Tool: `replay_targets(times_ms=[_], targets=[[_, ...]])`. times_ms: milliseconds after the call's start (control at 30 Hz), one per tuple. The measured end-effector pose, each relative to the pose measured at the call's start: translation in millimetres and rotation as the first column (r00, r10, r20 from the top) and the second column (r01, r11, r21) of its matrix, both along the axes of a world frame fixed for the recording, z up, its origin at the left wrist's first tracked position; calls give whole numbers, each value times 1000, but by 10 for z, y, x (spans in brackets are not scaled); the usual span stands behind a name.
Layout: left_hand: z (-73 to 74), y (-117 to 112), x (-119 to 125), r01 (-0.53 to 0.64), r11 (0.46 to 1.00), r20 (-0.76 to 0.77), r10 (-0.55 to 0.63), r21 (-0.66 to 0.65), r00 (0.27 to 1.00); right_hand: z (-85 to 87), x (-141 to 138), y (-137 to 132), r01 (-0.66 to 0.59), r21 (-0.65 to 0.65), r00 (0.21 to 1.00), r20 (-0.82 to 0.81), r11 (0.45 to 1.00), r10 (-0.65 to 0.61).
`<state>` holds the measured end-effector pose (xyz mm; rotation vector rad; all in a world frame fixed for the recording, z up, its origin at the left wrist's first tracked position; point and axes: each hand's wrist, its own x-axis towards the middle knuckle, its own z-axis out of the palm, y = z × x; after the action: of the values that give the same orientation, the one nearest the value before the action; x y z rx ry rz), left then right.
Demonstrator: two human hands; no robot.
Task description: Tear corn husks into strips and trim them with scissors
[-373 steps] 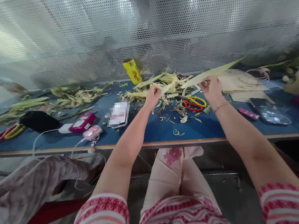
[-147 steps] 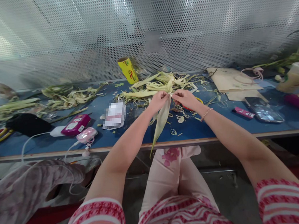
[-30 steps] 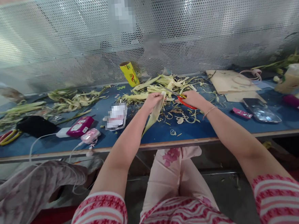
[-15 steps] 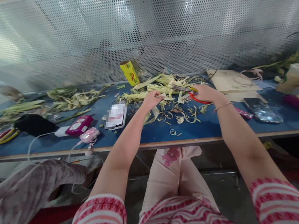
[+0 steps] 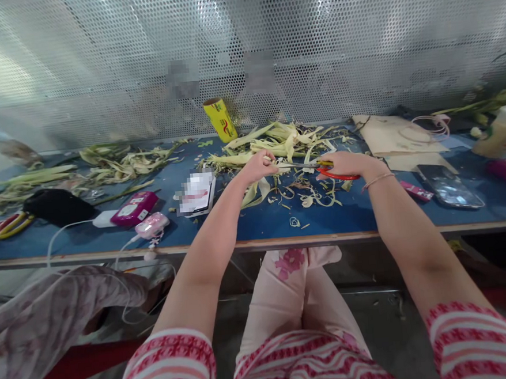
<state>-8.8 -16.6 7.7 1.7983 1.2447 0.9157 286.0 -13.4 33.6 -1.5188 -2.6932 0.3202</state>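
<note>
My right hand (image 5: 344,163) is closed around the handles of scissors (image 5: 337,176), one handle red and one yellow. Their metal blades point left, towards my left hand (image 5: 260,167). That hand pinches the end of a pale leaf strip (image 5: 282,165), and the blade tips lie close to it; whether they touch it I cannot tell. Behind both hands is a heap of pale green, husk-like leaves (image 5: 290,136). Curled trimmings (image 5: 309,199) are scattered on the blue tabletop (image 5: 264,226) below them.
A yellow tube (image 5: 220,121) stands against the perforated metal screen. Left are a phone (image 5: 199,196), a purple charger box (image 5: 135,209), a black pouch (image 5: 59,207), other scissors (image 5: 10,227) and more leaves (image 5: 125,164). Right are a dark phone (image 5: 450,186), brown paper (image 5: 396,136) and a plastic cup (image 5: 502,131).
The scissors have swung down from an upward slant to nearly level, and their blades look closer together. My right hand has lowered slightly; my left hand still pinches.
</note>
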Motion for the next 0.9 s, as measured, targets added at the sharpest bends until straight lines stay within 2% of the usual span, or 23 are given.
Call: replay_targets(times_ms=[133,300,433,767,900], targets=[[-29,22,-15,49,999,29,-48,-22,998,0,-9,3,-22,-15,1000,-3,1000,22],[9,-17,22,17,1000,-38,-17,-23,999,-5,-18,10,-22,9,1000,-18,1000,23],[18,-16,37,11,999,-53,-9,40,999,-6,-14,11,-17,11,1000,-26,1000,17],[28,-11,-23,89,995,-94,-85,40,992,31,-4,-30,3,33,1000,-29,999,-2],[48,-17,-43,84,995,-90,-79,53,993,43,-7,-45,13,45,999,-32,999,-12]])
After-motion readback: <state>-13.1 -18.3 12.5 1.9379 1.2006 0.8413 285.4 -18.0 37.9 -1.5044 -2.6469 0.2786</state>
